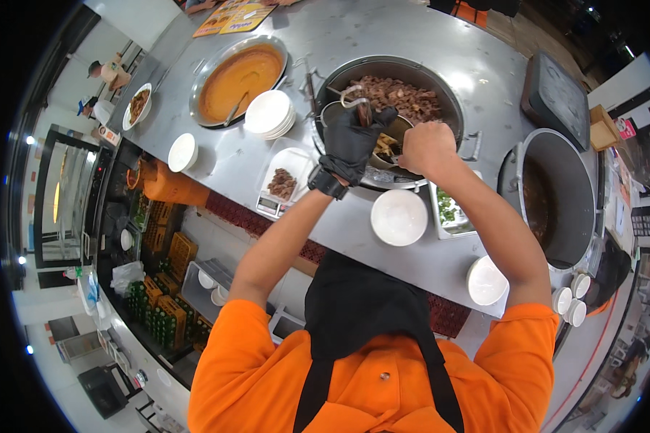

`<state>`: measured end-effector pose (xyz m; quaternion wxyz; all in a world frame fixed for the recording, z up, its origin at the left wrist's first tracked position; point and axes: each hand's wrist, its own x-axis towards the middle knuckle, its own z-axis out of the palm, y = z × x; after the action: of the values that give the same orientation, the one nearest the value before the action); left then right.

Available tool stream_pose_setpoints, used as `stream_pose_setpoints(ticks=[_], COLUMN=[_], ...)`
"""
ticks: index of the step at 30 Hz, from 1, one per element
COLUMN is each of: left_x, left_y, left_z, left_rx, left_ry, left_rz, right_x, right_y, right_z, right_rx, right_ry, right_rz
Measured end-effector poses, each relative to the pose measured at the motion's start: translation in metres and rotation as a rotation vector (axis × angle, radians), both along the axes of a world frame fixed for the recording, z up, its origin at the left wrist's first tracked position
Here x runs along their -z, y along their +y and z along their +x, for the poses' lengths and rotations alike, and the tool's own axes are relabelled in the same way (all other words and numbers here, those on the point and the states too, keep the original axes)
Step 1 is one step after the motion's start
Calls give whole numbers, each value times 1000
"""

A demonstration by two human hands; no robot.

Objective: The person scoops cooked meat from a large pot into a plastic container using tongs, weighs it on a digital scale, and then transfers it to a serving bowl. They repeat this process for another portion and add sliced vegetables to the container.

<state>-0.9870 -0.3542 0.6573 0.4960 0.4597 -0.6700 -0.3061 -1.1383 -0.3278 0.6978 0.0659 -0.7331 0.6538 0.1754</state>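
Note:
My left hand (352,140), in a black glove, is closed at a brown handle (364,115) with metal fittings; the glove hides much of the grip. My bare right hand (429,147) is curled into a fist beside it. A piece of metal utensil (394,159) shows at its thumb side, mostly hidden. Both hands are above a large metal pot (455,92) holding chopped brown meat (406,96). Between them, a smaller round vessel (403,127) inside the pot contains pale yellowish pieces (384,146).
Nearer me stand a white bowl (399,217), a tray of chopped greens (448,211) and a scale (271,207) with meat in a clear container. Left are stacked bowls (270,113) and a pan of orange sauce (241,70). A deep pot (571,200) stands right.

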Motion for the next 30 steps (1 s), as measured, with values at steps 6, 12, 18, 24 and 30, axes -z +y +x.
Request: stream_pose_setpoints(ticks=[6,12,18,24,30], left_x=[81,93,100,118,98], left_y=[-2,-19,-38,-72,-67], left_z=[57,83,88,71,76], left_rx=[48,186,244,279,366], left_ry=[26,4,32,147,-69], left_rz=[191,335,302,355,439], right_x=[63,68,63,113,63], right_y=[-20,-25,-27,-52,-44], right_z=[46,35,28,34,33], right_rx=[23,95,54,-160,-260], right_ry=[64,1,-19,108,54], right_rz=[89,92,-129,-216,-113])
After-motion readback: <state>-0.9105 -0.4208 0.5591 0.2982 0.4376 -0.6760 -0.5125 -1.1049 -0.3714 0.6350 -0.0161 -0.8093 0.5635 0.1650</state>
